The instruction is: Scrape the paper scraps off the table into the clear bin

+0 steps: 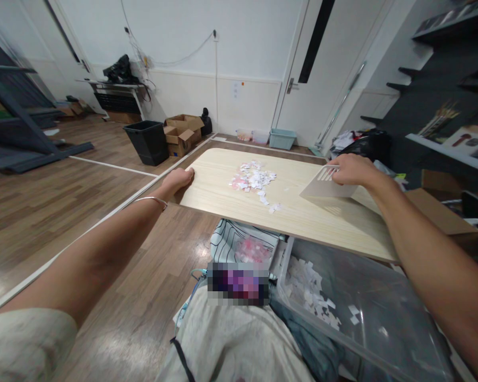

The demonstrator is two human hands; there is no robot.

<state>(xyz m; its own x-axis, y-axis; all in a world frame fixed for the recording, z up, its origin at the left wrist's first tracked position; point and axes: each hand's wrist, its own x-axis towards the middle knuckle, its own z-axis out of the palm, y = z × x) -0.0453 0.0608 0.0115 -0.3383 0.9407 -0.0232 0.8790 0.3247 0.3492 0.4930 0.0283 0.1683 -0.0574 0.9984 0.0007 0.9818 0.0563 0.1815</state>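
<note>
My left hand (180, 180) is closed around the left edge of a pale wood-grain tabletop (219, 207); its fingers are partly hidden. Over the right part of the board, my right hand (351, 168) grips a flat white plastic piece with slots (322, 185) by its upper edge. The piece is tilted, with its lower edge at or close to the board. Between my hands lies a loose pile of small white paper pieces (255, 178), with pink bits on its left side. A few pieces trail toward the near edge.
Below the board's near edge stands a clear plastic bin (362, 281) holding white pieces. Beside it, a striped cloth bag (223, 241) holds pink bits. A black bin (147, 143) and cardboard boxes (183, 132) stand on the floor behind. A pixelated item rests by my lap.
</note>
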